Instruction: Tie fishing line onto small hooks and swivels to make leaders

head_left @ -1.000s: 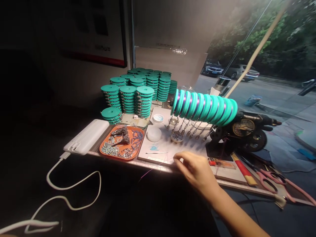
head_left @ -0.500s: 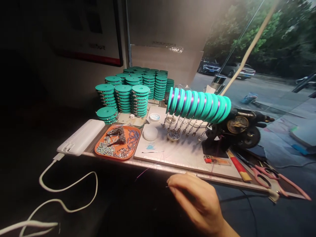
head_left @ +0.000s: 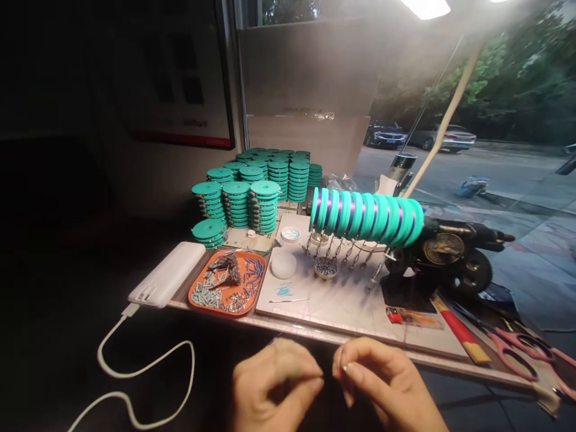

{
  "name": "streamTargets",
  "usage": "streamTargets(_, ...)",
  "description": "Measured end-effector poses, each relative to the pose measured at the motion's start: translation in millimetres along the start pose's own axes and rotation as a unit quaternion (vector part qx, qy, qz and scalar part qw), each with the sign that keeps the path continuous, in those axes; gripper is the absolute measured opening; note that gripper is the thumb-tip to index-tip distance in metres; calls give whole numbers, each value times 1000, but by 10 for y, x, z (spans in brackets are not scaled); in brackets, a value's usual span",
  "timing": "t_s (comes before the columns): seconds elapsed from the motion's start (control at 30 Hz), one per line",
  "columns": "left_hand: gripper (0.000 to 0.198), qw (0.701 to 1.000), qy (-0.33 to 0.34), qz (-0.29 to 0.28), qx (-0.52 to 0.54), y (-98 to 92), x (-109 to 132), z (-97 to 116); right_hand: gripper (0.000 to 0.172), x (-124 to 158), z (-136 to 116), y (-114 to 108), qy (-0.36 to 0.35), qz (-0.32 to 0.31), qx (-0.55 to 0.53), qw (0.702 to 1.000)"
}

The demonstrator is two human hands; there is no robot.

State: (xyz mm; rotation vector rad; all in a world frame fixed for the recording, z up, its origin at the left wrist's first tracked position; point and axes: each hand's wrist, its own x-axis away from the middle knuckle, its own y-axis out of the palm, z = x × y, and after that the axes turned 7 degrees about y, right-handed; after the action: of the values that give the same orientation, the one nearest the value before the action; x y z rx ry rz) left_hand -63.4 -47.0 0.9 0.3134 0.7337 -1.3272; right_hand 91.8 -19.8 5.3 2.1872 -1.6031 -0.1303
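Note:
In front of the bench edge, my left hand [head_left: 279, 384] is closed, thumb and fingertips pinched together. My right hand [head_left: 387, 378] faces it in a similar pinch, a small gap between the two. A tiny pale speck shows at the right fingertips; what either hand holds is too fine to make out. Beyond them lies a pale board [head_left: 342, 312] carrying a thin metal needle-like tool [head_left: 289, 300] and short blue pieces [head_left: 284, 290]. Over the board, a row of green spools [head_left: 366, 217] wound with purple line sits on a black geared winder [head_left: 450, 249], small metal fittings hanging below.
Stacks of green spools [head_left: 264, 207] stand at the back left. An orange tray [head_left: 194, 294] of small parts sits beside a white power bank [head_left: 166, 276] with a cable. A lighter [head_left: 393, 315], a red-yellow stick [head_left: 461, 330] and pink-handled scissors [head_left: 513, 354] lie at the right.
My left hand has come into view at the lower middle, opposite my right hand. The right hand has moved slightly right and down. The camera view has tilted up, so the bench appears lower.

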Motion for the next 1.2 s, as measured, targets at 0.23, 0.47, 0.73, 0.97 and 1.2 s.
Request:
streamTargets(0.23,11,994,-53,18,90,272,-86,-79,20,-68,46,-82,19,13,-4,1000)
streamTargets(0.47,6,991,-99,30,80,298,22,-205,18,-95,40,-109,-20,-54,76,995)
streamTargets(0.73,5,991,-84,59,87,316,43,-234,20,-144,126,-120,-51,-37,116,991)
streamTargets(0.97,7,993,-74,41,77,306,40,-247,20,-144,75,-111,-9,-40,105,994)
streamTargets(1.2,8,993,-79,41,72,315,60,-271,22,-152,128,-54,-20,-2,74,997)
